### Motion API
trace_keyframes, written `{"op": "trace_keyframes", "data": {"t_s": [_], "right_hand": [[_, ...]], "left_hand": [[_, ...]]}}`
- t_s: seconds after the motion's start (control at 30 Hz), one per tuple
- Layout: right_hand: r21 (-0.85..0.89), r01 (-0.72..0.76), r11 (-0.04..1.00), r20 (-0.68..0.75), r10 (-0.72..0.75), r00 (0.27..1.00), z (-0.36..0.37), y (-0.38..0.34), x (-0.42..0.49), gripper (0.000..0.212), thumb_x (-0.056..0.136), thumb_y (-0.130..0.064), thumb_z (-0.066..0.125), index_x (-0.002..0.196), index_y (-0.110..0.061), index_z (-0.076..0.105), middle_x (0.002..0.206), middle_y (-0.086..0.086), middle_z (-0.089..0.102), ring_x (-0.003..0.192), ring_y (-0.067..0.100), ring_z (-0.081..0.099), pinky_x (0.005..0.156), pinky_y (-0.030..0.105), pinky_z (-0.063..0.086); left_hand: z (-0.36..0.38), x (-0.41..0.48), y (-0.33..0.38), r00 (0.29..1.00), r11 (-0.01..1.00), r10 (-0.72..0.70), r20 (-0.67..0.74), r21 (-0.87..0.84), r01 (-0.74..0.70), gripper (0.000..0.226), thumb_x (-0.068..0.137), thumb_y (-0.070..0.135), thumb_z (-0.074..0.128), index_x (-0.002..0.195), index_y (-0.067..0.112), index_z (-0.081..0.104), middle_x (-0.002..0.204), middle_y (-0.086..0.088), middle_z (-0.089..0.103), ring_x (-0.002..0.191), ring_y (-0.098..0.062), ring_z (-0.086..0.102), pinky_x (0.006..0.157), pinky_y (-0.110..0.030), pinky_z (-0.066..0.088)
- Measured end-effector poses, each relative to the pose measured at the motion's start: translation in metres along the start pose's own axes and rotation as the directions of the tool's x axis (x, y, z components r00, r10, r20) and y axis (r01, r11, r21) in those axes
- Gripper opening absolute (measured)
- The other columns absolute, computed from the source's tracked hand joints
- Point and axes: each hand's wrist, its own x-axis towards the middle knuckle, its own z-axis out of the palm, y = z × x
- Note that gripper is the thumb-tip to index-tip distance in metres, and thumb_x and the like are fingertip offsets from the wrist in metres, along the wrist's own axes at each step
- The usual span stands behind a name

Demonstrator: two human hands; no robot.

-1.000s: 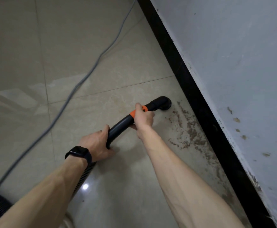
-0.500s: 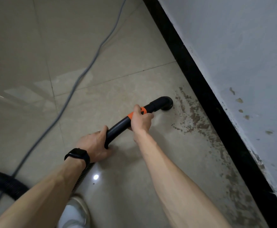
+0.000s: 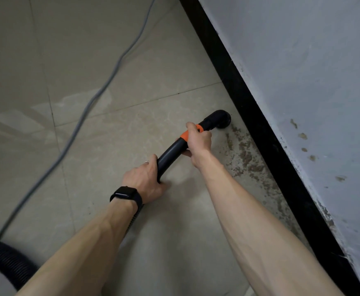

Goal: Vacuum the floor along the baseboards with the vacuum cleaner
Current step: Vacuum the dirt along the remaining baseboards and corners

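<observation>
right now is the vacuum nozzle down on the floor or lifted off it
Down, it seems: the nozzle meets the tile at the dirt's far end.

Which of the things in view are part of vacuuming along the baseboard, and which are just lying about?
Job in hand: vacuum wand, gripped by left hand and right hand; nozzle; ribbed hose; dirt patch; black baseboard.

Just there: grey cable across the tiles (whose, cannot tell); wristwatch; wall stains.

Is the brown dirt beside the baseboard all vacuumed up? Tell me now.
No, brown dirt speckles the floor along the black baseboard, on the person's side of the nozzle.
</observation>
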Motion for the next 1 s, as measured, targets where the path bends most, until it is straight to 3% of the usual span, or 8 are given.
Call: {"op": "trace_keyframes", "data": {"t_s": [0.33,0.63,0.87,1.0], "right_hand": [[-0.004,0.014,1.0,0.019,-0.014,1.0,-0.022,-0.023,0.025,0.049,0.093,-0.031,0.065,0.131,-0.011,0.041,0.117,0.015,0.063,0.101,0.033,0.073,0.062,0.044,0.065],[0.029,0.02,0.999,0.018,-0.021,1.0,-0.034,-0.023,0.033,0.048,0.095,-0.034,0.067,0.131,-0.012,0.046,0.113,0.012,0.064,0.099,0.031,0.074,0.056,0.035,0.061],[0.087,-0.001,0.996,-0.033,0.004,0.999,0.001,-0.002,0.004,0.049,0.094,-0.032,0.064,0.133,-0.01,0.045,0.113,0.014,0.066,0.096,0.031,0.074,0.075,0.046,0.066],[0.133,-0.046,0.99,-0.001,0.047,0.999,0.023,0.022,-0.022,0.045,0.096,-0.034,0.063,0.129,-0.011,0.044,0.114,0.012,0.064,0.098,0.03,0.072,0.076,0.046,0.065]], "left_hand": [[0.002,0.022,0.033,1.0,1.0,0.001,-0.025,-0.013,-0.001,0.049,0.079,0.044,0.064,0.105,0.023,0.029,0.08,0.004,0.049,0.067,-0.025,0.056,0.057,-0.031,0.042],[0.0,0.025,0.039,0.997,0.997,0.07,0.021,0.026,-0.07,0.053,0.082,0.043,0.065,0.118,0.022,0.032,0.085,0.001,0.053,0.069,-0.022,0.058,0.061,-0.034,0.05],[-0.024,0.006,-0.009,0.992,0.989,0.122,0.031,0.082,-0.124,0.052,0.077,0.047,0.066,0.11,0.026,0.032,0.077,0.007,0.051,0.064,-0.017,0.056,0.057,-0.032,0.048],[-0.036,-0.016,-0.042,0.99,0.978,0.12,0.068,0.162,-0.129,0.048,0.078,0.047,0.065,0.107,0.026,0.032,0.073,0.007,0.049,0.06,-0.014,0.052,0.051,-0.029,0.039]]}}
